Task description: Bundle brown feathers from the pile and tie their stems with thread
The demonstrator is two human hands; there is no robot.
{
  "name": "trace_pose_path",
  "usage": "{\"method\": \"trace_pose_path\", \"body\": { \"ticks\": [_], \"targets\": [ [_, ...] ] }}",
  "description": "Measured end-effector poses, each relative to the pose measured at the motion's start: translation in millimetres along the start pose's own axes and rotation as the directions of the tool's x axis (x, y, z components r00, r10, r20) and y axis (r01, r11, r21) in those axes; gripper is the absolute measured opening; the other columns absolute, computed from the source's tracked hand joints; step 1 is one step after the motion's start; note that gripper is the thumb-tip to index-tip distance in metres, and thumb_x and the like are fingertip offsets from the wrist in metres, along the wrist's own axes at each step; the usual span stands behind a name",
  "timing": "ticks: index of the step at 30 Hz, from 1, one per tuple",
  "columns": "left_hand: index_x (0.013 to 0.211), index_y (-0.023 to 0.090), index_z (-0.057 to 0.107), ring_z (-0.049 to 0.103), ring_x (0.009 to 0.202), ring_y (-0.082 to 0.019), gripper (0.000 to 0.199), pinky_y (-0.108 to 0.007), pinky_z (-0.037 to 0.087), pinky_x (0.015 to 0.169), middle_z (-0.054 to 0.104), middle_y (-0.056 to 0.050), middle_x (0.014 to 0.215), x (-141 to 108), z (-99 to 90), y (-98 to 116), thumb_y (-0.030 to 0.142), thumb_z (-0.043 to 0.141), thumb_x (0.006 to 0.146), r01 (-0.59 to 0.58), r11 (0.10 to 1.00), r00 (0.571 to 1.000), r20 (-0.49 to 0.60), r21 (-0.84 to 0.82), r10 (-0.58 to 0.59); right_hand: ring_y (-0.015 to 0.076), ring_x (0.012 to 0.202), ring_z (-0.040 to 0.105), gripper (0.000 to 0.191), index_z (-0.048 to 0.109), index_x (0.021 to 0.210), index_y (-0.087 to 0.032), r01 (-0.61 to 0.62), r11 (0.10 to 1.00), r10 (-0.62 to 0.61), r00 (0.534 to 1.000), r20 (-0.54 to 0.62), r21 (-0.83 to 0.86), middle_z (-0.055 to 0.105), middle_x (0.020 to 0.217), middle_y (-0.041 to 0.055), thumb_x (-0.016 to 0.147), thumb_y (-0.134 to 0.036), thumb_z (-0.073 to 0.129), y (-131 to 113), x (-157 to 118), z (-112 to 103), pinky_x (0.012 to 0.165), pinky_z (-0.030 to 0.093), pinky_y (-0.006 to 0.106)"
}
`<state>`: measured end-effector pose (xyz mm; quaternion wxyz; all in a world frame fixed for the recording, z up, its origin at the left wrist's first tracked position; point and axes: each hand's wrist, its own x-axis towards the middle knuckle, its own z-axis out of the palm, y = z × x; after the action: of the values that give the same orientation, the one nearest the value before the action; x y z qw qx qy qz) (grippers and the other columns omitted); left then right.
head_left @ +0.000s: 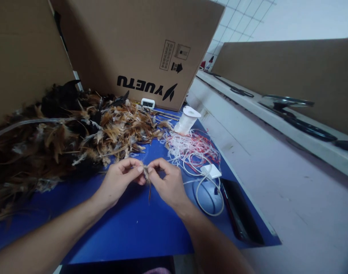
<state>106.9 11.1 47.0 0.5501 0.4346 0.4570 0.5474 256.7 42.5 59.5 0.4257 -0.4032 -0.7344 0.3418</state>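
We see a small brown feather tuft (pixel 146 176), thin and ragged, pinched mid-frame between our left hand (pixel 120 179) and right hand (pixel 167 183) fingers.

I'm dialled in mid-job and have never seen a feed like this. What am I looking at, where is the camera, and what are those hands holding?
There is no machine here: a person works with bare hands, and the single camera sits on their head, looking forward and down. The left hand and right hand pinch a small feather bundle between their fingertips, above a blue table mat. A big pile of brown and black feathers lies to the left. Ahead right are a white thread spool and a tangle of white and red strings. Cardboard boxes stand behind.
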Motion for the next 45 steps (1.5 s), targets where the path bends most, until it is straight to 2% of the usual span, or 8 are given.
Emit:
{"method": "trace_pose_path", "body": {
  "ticks": [7, 10, 15, 19, 24, 27, 40, 45],
  "targets": [
    [0.080, 0.017, 0.062, 0.058, 0.057, -0.011, 0.011, -0.023, 0.047, 0.060, 0.061, 0.002, 0.061, -1, -3.7, -3, 0.028, 0.065, 0.080, -0.075, 0.995, 0.997, -0.028, 0.073, 0.077, 0.0139, 0.068, 0.067, 0.014, 0.062, 0.091, -0.018, -0.152, 0.942, 0.093, 0.975, 0.203, 0.300, 0.070, 0.074, 0.0004, 0.078, -0.024, 0.062, 1, 0, 0, 0.069, 0.054, 0.027],
    [0.080, 0.017, 0.063, 0.055, 0.053, -0.010, 0.012, -0.022, 0.045, 0.057, 0.059, 0.003, 0.057, -1, -4.9, -2, 0.029, 0.065, 0.080, -0.102, 0.985, 0.993, -0.040, 0.139, 0.109, 0.0127, 0.061, 0.064, 0.013, 0.067, 0.088, -0.018, -0.170, 0.939, 0.112, 0.973, 0.200, 0.300, 0.069, 0.070, 0.0000, 0.077, -0.026, 0.064, 7, 0, -1, 0.060, 0.052, 0.025],
    [0.090, 0.018, 0.061, 0.056, 0.053, -0.010, 0.016, -0.022, 0.047, 0.054, 0.060, 0.003, 0.063, -1, -3.6, 1, 0.029, 0.066, 0.079, -0.102, 0.988, 0.994, -0.024, 0.113, 0.106, 0.0125, 0.064, 0.061, 0.010, 0.070, 0.083, -0.020, 0.073, 0.996, -0.078, 0.994, 0.079, 0.060, 0.067, 0.071, 0.0003, 0.082, -0.024, 0.061, 7, 2, -6, 0.062, 0.049, 0.024],
    [0.096, 0.021, 0.056, 0.056, 0.046, -0.010, 0.021, -0.021, 0.045, 0.040, 0.061, 0.003, 0.075, -1, -2.5, 5, 0.033, 0.063, 0.080, 0.009, 0.999, 0.997, -0.080, -0.043, -0.013, 0.0143, 0.074, 0.063, 0.015, 0.069, 0.088, -0.020, 0.271, 0.949, -0.270, 0.963, 0.026, -0.163, 0.069, 0.079, 0.0031, 0.088, -0.021, 0.054, 6, 3, -10, 0.071, 0.049, 0.027],
    [0.077, 0.013, 0.063, 0.047, 0.036, -0.007, 0.040, -0.016, 0.031, 0.030, 0.060, -0.002, 0.060, -2, -5.0, 6, 0.049, 0.048, 0.086, 0.262, 0.961, 0.962, 0.098, -0.087, -0.254, 0.0172, 0.079, 0.061, 0.021, 0.067, 0.092, -0.020, 0.439, 0.824, -0.432, 0.896, 0.103, -0.358, 0.070, 0.082, 0.0044, 0.092, -0.018, 0.046, 14, 3, -13, 0.077, 0.045, 0.033],
    [0.074, 0.013, 0.063, 0.048, 0.036, -0.007, 0.040, -0.014, 0.028, 0.029, 0.061, -0.003, 0.061, -3, -5.5, 7, 0.050, 0.051, 0.084, 0.318, 0.943, 0.944, 0.121, -0.097, -0.305, 0.0179, 0.082, 0.061, 0.022, 0.067, 0.095, -0.022, 0.514, 0.750, -0.488, 0.855, 0.175, -0.416, 0.071, 0.085, 0.0044, 0.092, -0.017, 0.046, 17, 3, -13, 0.078, 0.043, 0.034],
    [0.064, 0.012, 0.062, 0.041, 0.036, -0.004, 0.032, -0.012, 0.025, 0.032, 0.051, 0.002, 0.043, 0, -8.4, 15, 0.041, 0.063, 0.079, 0.319, 0.944, 0.934, 0.140, 0.091, -0.329, 0.0162, 0.080, 0.058, 0.014, 0.065, 0.093, -0.018, 0.668, 0.580, -0.617, 0.734, 0.283, -0.466, 0.070, 0.082, 0.0027, 0.091, -0.015, 0.051, 19, 8, -15, 0.076, 0.041, 0.034],
    [0.068, 0.013, 0.063, 0.046, 0.041, -0.005, 0.021, -0.013, 0.028, 0.034, 0.061, 0.000, 0.059, 1, -6.9, 13, 0.031, 0.064, 0.077, 0.283, 0.957, 0.956, 0.067, 0.062, -0.287, 0.0194, 0.095, 0.058, 0.018, 0.063, 0.100, -0.020, 0.590, 0.683, -0.574, 0.798, 0.182, -0.430, 0.070, 0.096, 0.0030, 0.089, -0.012, 0.051, 15, 8, -12, 0.086, 0.042, 0.039]
  ]
}}
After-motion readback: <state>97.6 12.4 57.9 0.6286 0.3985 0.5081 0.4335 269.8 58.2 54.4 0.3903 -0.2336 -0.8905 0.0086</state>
